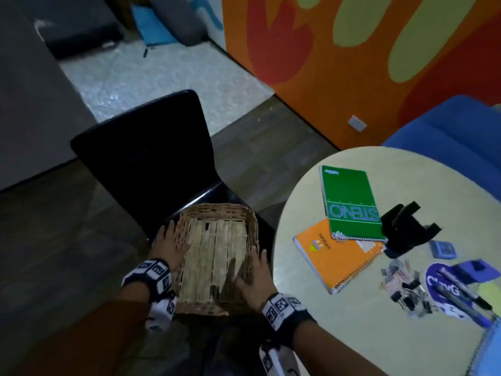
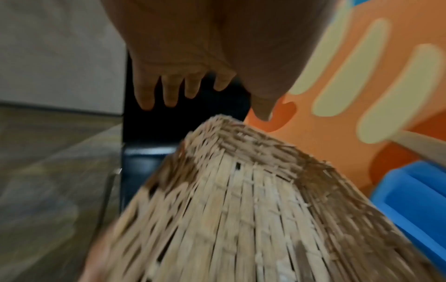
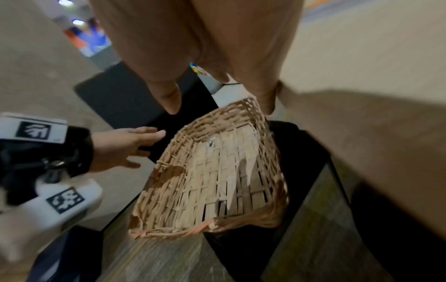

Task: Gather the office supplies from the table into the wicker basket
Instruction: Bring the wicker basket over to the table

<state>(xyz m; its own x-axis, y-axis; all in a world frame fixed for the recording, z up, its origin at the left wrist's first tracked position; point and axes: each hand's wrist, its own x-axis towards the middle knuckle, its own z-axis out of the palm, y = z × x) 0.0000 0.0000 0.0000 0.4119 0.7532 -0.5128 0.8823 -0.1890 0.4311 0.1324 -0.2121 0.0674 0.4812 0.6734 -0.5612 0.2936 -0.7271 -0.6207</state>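
The wicker basket (image 1: 217, 256) sits on the seat of a black chair (image 1: 146, 164), to the left of the round worktop (image 1: 352, 335), and nothing lies inside it. The left hand (image 1: 169, 246) is at the left side of the basket with its fingers straight and spread, so its grip is wide; in the right wrist view this hand (image 3: 123, 148) is just beside the rim, and I cannot tell if it touches the weave. The right hand (image 1: 254, 278) is at the right side of the basket, also with straight fingers and a wide grip, and it holds nothing; whether the fingers touch the rim is not clear. Both wrists carry black bands with white marker blocks. The office supplies are all on the worktop, well apart from the basket. A green steno notebook (image 1: 351, 203) lies partly on top of an orange spiral notebook (image 1: 333, 253). Just beside the green one stands a black holder (image 1: 406, 229). Near it lies a small blue pad (image 1: 443, 249). Closer to the person there is a heap of binder clips (image 1: 406, 289), touching a blue card (image 1: 444, 291) on which some pens (image 1: 461, 294) lie. A blue spiral notebook (image 1: 488, 348) shows at the edge of the head view. Behind the worktop stands a blue seat (image 1: 455, 131) and an orange wall (image 1: 352, 63) with painted shapes.
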